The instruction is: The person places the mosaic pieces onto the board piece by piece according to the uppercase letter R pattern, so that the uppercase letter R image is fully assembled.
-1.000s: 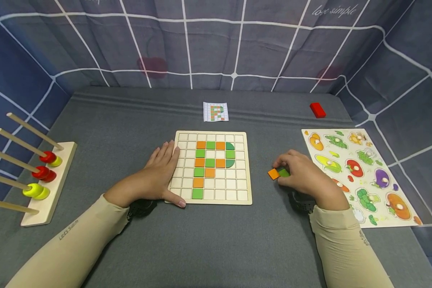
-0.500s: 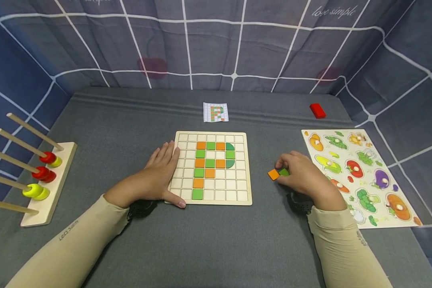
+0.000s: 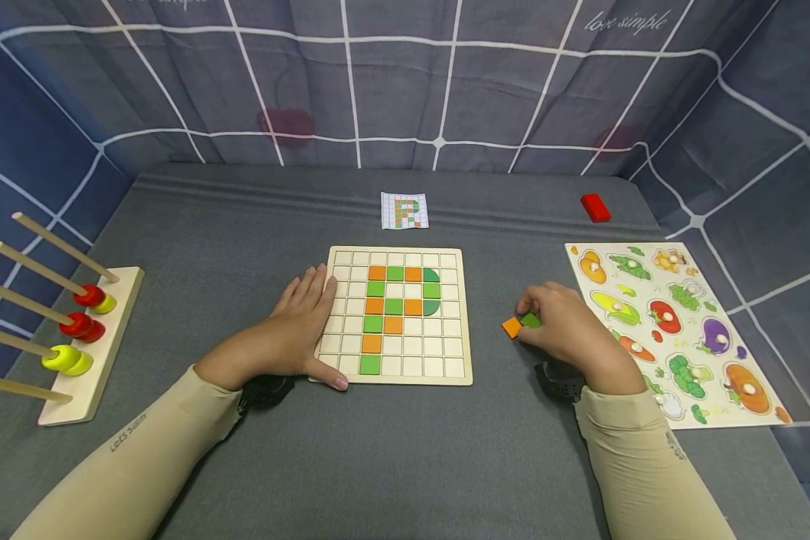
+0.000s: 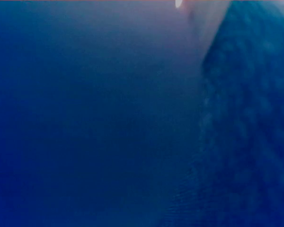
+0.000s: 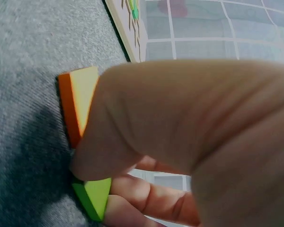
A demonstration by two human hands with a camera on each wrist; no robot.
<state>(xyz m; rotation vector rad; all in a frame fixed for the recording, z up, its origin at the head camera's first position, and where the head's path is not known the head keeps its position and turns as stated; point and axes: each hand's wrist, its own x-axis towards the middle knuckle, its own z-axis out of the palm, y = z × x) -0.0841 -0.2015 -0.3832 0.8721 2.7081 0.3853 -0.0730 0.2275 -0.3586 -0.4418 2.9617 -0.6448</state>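
Note:
My left hand (image 3: 286, 330) lies flat on the left edge of the wooden grid board (image 3: 439, 367), fingers straight and thumb at the lower edge. Orange and green square tiles and two rounded dark green ones form a P-like shape with a short diagonal on the board. Right of it, my right hand (image 3: 567, 326) pinches a green square tile (image 5: 95, 196) between thumb and fingers, low at the table. An orange square tile (image 3: 511, 328) lies beside it, close to the thumb. The left wrist view is dark and blurred.
A small pattern card (image 3: 405, 210) lies behind the board. To the right are a vegetable puzzle board (image 3: 655, 352) and a red block (image 3: 595, 208). On the left stands a wooden peg rack (image 3: 118, 322) with red and yellow rings. A grid-patterned cloth (image 3: 405, 90) hangs behind.
My right hand has shifted slightly, and the green tile and the orange tile show a small movement between the frames. The left hand and the board stay nearly still.

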